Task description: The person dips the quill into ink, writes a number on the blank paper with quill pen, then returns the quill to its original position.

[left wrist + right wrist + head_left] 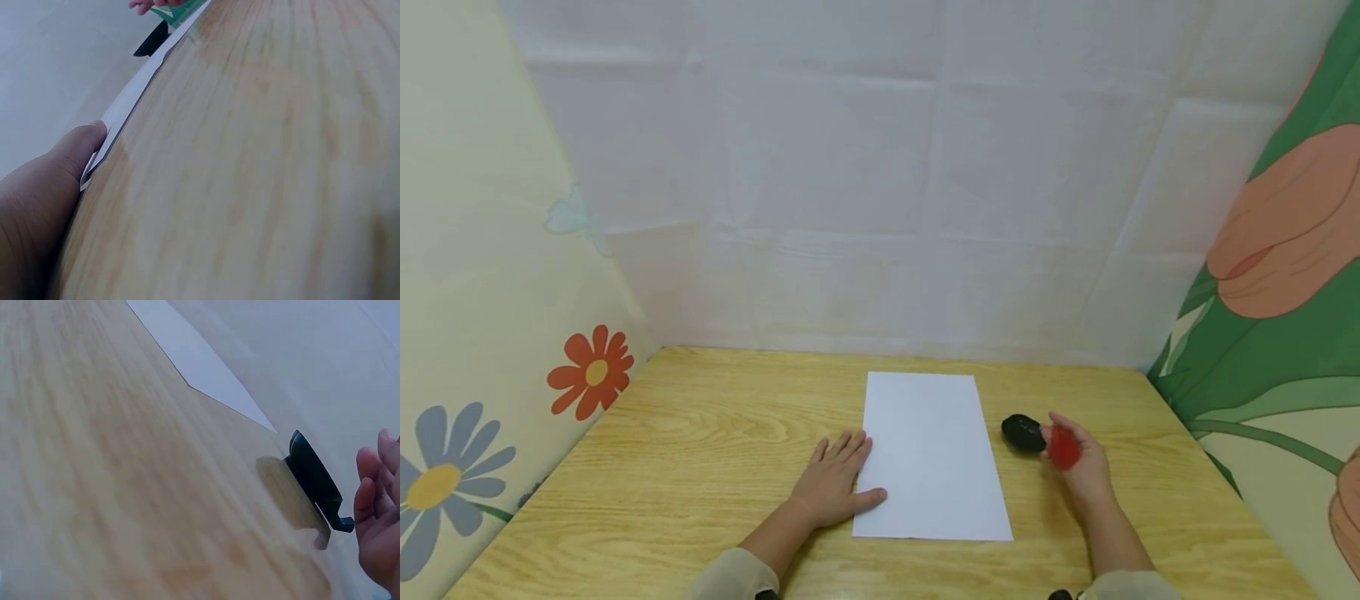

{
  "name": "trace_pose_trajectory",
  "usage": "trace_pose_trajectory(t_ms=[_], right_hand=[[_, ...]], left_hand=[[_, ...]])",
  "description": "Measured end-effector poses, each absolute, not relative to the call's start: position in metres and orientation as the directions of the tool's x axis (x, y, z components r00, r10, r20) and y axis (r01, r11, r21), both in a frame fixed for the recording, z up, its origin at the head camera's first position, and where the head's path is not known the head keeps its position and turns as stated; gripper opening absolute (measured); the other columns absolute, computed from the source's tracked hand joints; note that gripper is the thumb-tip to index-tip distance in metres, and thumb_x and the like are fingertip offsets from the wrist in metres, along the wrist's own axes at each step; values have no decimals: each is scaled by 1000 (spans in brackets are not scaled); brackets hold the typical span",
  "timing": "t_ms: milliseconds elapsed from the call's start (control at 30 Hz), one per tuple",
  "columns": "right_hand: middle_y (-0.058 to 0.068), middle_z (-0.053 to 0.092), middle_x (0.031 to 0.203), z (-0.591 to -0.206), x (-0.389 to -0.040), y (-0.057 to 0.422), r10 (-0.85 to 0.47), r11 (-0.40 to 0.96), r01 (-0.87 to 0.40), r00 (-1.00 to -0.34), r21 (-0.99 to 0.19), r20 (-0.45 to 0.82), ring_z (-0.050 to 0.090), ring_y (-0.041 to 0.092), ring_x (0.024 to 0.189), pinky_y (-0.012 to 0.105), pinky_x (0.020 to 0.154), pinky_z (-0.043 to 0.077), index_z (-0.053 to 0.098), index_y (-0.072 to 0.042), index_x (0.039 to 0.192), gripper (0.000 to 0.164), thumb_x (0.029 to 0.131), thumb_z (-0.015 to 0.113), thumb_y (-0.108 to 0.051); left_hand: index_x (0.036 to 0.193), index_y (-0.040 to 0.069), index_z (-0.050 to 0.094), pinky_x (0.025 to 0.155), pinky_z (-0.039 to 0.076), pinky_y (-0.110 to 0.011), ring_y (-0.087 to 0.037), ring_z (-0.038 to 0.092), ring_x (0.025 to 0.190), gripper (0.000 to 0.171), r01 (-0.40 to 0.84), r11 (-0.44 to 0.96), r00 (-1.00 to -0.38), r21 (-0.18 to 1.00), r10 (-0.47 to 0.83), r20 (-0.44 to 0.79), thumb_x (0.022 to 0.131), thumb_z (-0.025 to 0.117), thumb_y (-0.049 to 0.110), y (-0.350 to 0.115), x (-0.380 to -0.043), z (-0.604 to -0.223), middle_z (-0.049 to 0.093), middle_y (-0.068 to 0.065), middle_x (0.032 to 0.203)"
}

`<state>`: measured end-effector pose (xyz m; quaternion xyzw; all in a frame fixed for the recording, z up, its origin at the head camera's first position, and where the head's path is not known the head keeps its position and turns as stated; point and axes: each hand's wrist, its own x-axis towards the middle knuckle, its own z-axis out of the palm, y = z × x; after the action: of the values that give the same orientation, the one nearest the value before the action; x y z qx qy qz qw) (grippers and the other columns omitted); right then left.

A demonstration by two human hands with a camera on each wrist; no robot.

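A blank white sheet of paper (928, 458) lies on the wooden table. My left hand (837, 482) rests flat at its left edge, fingers extended, with the thumb over the paper's lower left part. To the right of the sheet, my right hand (1086, 467) holds a small red rounded thing (1064, 448); its kind I cannot tell. Just left of those fingers sits a glossy black oval object (1022, 433). In the right wrist view this black object (312, 472) has a small hooked end facing the hand, while the red thing is almost wholly out of frame.
The wood-grain table (715, 450) reaches back to a creased white cloth (850, 183). A flower-printed panel (497, 250) stands along the left side, and a green panel with large blossoms (1285, 250) along the right.
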<state>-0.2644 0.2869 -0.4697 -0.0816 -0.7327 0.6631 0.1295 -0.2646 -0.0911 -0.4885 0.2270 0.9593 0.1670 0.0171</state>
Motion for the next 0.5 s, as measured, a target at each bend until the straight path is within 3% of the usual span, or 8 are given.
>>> trace_pose_trajectory(t_ms=[100, 200, 367, 500], right_hand=[[-24, 68, 81, -471, -265, 289, 261, 135, -105, -955, -985, 138, 61, -1, 62, 15, 56, 49, 46, 13, 138, 49, 99, 58, -14], [-21, 71, 83, -473, -266, 290, 251, 116, -129, -956, -985, 155, 61, 1, 59, 16, 54, 47, 49, 11, 136, 49, 99, 59, -19], [-22, 71, 80, -473, -265, 287, 324, 80, -47, -943, -996, 71, 61, 2, 59, 16, 56, 48, 61, -3, 127, 36, 97, 62, -23], [-26, 67, 75, -471, -265, 286, 353, 151, 21, -935, -988, 34, 58, 0, 60, 16, 58, 48, 57, 2, 132, 44, 98, 60, -27]], left_hand=[[153, 6, 32, 121, 10, -59, -32, 20, 151, 89, 432, 840, -895, 327, 443, 44, 89, 48, 67, -91, -266, -490, 29, -10, 161], [153, 6, 32, 121, 10, -59, -32, 20, 151, 89, 433, 838, -895, 331, 445, 45, 90, 49, 67, -91, -267, -491, 28, -10, 161], [153, 7, 32, 121, 10, -59, -32, 20, 151, 89, 433, 838, -895, 331, 445, 44, 89, 49, 67, -91, -268, -492, 28, -10, 161], [153, 7, 33, 121, 10, -59, -32, 20, 151, 89, 433, 836, -894, 336, 446, 44, 89, 49, 67, -91, -268, -493, 28, -10, 161]])
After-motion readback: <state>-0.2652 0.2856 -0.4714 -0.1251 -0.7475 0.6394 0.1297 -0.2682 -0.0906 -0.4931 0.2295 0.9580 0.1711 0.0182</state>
